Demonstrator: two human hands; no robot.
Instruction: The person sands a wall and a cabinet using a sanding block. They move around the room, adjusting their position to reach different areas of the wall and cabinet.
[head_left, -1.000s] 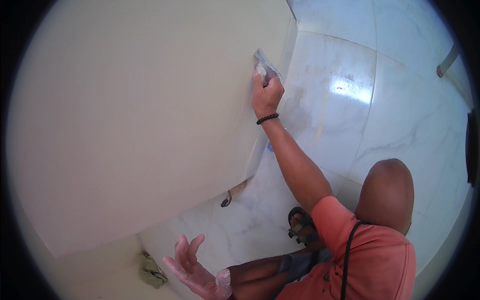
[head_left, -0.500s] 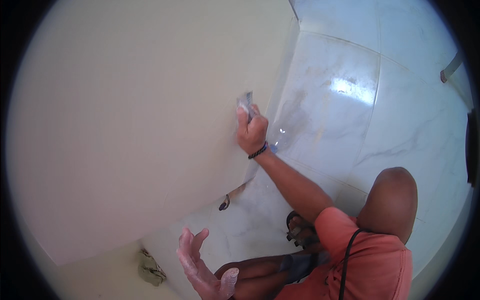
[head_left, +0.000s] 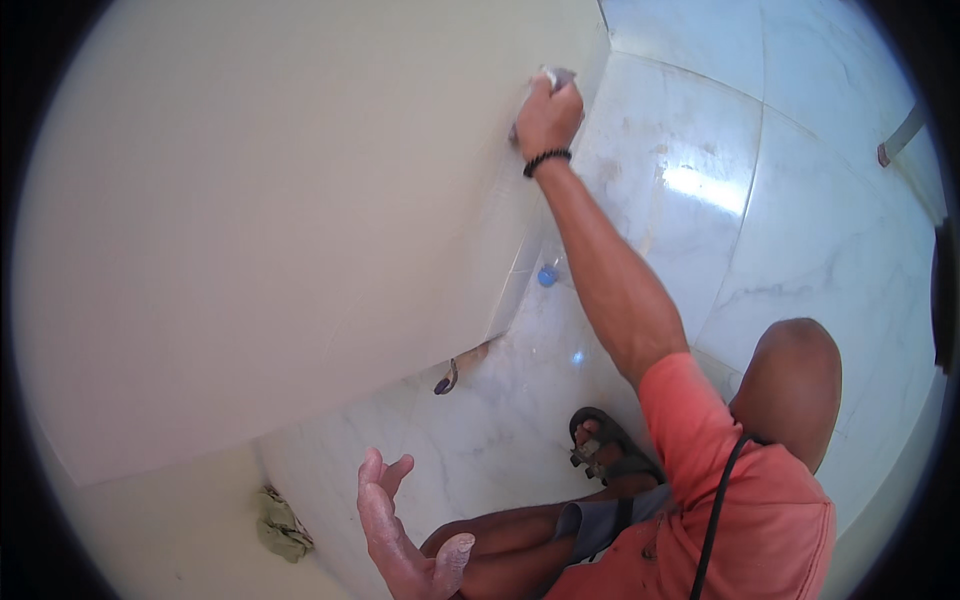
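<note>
My right hand point(head_left: 551, 115) reaches far out along the pale wall point(head_left: 280, 220), with a dark beaded bracelet at its wrist. Its fingers are closed around a crumpled grey sheet that looks like sandpaper point(head_left: 563, 76), pressed to the wall just above the skirting. Most of the sheet is hidden by the hand. Nearer to me, my left hand point(head_left: 405, 540) is raised in the air, fingers and thumb apart, whitish dust on its skin and nothing in it.
A clear bottle with a blue cap point(head_left: 547, 275) lies by the skirting, partly behind my right arm. A small dark curled thing point(head_left: 446, 379) sits by the wall's corner. An olive cloth point(head_left: 283, 523) lies at lower left. Marbled tiles point(head_left: 690, 240) cover the floor.
My right hand has slid up and away along the wall with the sandpaper, the arm now straighter. The blue cap shows more fully. My left hand stays nearly where it was.
</note>
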